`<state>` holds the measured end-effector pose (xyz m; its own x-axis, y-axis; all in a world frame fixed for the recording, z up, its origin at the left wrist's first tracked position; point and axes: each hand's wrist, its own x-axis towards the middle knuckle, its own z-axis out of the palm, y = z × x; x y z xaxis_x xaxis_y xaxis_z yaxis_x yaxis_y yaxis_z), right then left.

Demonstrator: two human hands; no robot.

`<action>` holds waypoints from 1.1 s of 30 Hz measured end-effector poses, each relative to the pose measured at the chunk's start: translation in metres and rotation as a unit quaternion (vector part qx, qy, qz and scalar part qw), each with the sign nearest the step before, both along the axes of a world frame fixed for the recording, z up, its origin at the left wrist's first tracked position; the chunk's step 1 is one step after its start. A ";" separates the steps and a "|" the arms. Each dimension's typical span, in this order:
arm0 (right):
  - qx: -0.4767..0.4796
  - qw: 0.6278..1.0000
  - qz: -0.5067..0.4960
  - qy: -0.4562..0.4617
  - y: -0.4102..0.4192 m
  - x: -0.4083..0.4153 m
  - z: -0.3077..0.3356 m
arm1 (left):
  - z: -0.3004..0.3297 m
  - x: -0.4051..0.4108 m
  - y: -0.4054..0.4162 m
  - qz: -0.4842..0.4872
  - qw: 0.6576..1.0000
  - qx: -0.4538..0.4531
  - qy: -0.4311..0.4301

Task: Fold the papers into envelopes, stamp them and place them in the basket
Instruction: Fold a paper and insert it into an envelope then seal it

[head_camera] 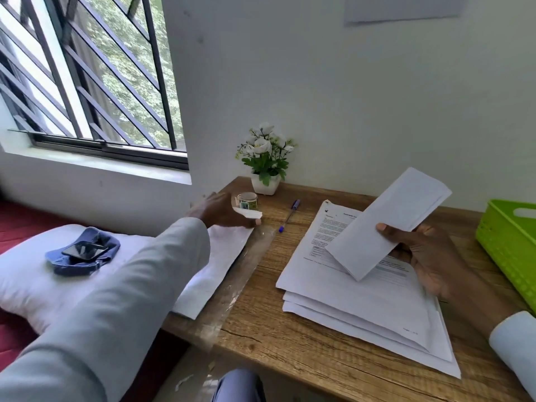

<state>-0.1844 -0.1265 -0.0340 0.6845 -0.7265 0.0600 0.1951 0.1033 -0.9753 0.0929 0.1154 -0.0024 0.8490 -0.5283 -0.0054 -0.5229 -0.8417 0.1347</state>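
Left hand (223,211) reaches to counter's (290,329) far-left corner, pinching a white paper scrap (247,212) next to stamp roll (248,200). Pen (290,215) lies nearby. Paper stack (362,309) mid-counter. Right hand (426,256) grips folded envelope (385,224) above the stack. Green basket (507,242) at far right.

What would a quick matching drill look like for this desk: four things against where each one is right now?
Things:
1. folded paper
2. roll of stamps
3. green basket
4. pen

Places:
A. at the desk's right edge
B. held above the paper stack by the right hand
C. lying on the desk between the roll and the stack
D. in front of the flower pot, just beyond the left hand

Pairs: 1-B, 2-D, 3-A, 4-C
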 end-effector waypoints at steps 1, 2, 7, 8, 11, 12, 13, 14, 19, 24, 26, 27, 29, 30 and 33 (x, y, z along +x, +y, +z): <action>0.000 1.000 0.001 0.001 0.001 0.000 0.000 | -0.004 0.001 0.001 0.008 1.000 0.012 0.017; -0.001 1.000 0.000 0.004 0.003 -0.001 0.000 | -0.008 0.001 0.001 0.015 0.999 0.013 0.034; 0.004 1.000 -0.009 0.010 0.002 -0.005 0.001 | -0.012 0.005 -0.002 0.011 0.998 -0.017 0.067; 0.004 1.000 -0.011 0.011 0.002 -0.005 0.002 | -0.011 0.004 -0.003 0.010 0.998 -0.012 0.063; 0.006 1.000 -0.012 0.014 0.001 -0.007 0.003 | -0.011 0.000 -0.007 -0.002 0.997 -0.006 0.079; 0.007 1.000 -0.012 0.014 0.002 -0.007 0.003 | -0.011 -0.001 -0.007 -0.005 0.996 -0.004 0.086; 0.007 1.000 -0.011 0.013 0.002 -0.006 0.003 | -0.011 -0.001 -0.008 -0.009 0.996 -0.005 0.093; 0.006 1.000 -0.009 0.012 0.002 -0.007 0.003 | -0.012 -0.001 -0.009 -0.011 0.995 -0.012 0.099; 0.000 1.000 -0.009 0.013 0.001 -0.006 0.003 | -0.007 0.000 -0.010 -0.037 0.992 -0.063 0.101; -0.002 1.000 -0.011 0.012 0.000 -0.006 0.003 | 0.008 -0.004 -0.012 -0.076 0.977 -0.151 0.130; -0.001 1.000 -0.012 0.012 0.000 -0.005 0.002 | 0.018 -0.010 -0.015 -0.100 0.961 -0.195 0.168; -0.001 1.000 -0.013 0.013 0.000 -0.005 0.002 | 0.022 -0.012 -0.017 -0.109 0.954 -0.205 0.188; 0.003 1.000 -0.009 0.013 0.000 -0.005 0.002 | 0.024 -0.017 -0.021 -0.129 0.949 -0.198 0.208; 0.006 1.000 -0.007 0.012 0.000 -0.005 0.002 | 0.021 -0.020 -0.021 -0.137 0.950 -0.186 0.210; 0.011 1.000 -0.007 0.010 0.001 -0.006 0.001 | 0.000 -0.016 -0.019 -0.149 0.961 -0.133 0.192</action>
